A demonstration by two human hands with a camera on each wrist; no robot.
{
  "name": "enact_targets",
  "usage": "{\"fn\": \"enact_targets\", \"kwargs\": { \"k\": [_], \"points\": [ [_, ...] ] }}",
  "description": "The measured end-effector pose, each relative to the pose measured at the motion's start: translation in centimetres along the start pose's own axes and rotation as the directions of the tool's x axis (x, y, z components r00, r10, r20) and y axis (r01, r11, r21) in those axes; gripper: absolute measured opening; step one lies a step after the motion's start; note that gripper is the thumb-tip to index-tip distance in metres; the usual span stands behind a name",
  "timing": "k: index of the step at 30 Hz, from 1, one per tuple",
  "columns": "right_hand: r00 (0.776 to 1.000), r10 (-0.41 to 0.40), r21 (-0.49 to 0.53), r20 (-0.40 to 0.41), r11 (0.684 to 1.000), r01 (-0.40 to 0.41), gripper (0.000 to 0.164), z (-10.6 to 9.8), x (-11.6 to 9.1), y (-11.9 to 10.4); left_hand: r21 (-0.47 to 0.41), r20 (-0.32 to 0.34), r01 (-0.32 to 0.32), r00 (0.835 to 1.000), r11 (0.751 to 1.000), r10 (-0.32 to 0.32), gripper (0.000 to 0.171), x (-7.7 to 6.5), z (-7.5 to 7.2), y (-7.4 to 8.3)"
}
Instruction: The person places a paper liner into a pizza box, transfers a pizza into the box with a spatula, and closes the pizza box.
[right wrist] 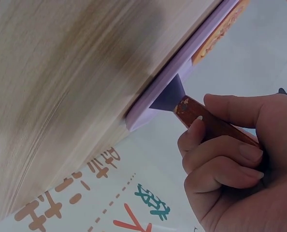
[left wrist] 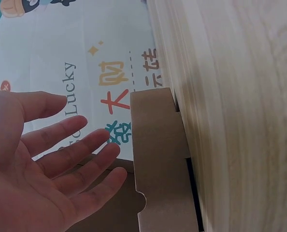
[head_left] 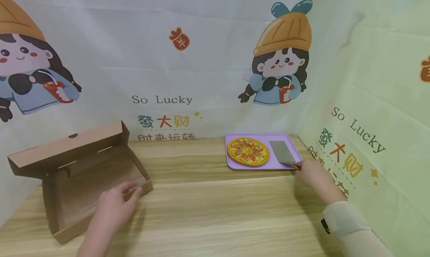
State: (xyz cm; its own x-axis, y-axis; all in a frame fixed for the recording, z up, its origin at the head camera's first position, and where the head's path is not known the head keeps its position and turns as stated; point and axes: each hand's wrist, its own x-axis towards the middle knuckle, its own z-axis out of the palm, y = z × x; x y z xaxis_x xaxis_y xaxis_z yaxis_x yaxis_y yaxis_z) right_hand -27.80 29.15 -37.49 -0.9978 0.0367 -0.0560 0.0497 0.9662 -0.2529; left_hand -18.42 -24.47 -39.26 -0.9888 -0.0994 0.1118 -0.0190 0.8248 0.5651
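My right hand grips the brown handle of a spatula whose flat metal blade lies over the right part of a purple tray. On the same tray, left of the blade, sits a pizza with a yellow-orange rim. At the left, my left hand hovers by the front wall of an open cardboard box, holding nothing. In the left wrist view its fingers are spread and loosely extended, with the box's cardboard edge beside them.
The wooden table stretches between the box and the tray. A printed cloth hangs behind the table and along its right side, close to the tray. The box's raised lid leans up at the back left.
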Motion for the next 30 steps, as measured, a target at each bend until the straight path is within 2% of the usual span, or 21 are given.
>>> {"fn": "enact_targets", "kwargs": {
  "k": [10, 17, 30],
  "points": [
    [1.000, 0.014, 0.007, 0.010, 1.000, -0.014, 0.039, -0.2, -0.1, -0.2, 0.003, 0.001, 0.000, 1.000, 1.000, 0.000, 0.049, 0.0, -0.1, 0.1],
    [0.999, -0.011, -0.008, -0.048, 1.000, 0.010, 0.036, -0.8, -0.3, -0.8, 0.010, 0.004, 0.003, 1.000, 1.000, -0.003, 0.048, 0.0, -0.1, 0.0],
    [0.992, -0.064, -0.017, -0.108, 0.998, 0.063, 0.031, -2.4, -1.2, -2.4, 0.005, -0.002, -0.005, 1.000, 1.000, 0.005, 0.048, -0.1, -0.2, 0.1]
  ]
}}
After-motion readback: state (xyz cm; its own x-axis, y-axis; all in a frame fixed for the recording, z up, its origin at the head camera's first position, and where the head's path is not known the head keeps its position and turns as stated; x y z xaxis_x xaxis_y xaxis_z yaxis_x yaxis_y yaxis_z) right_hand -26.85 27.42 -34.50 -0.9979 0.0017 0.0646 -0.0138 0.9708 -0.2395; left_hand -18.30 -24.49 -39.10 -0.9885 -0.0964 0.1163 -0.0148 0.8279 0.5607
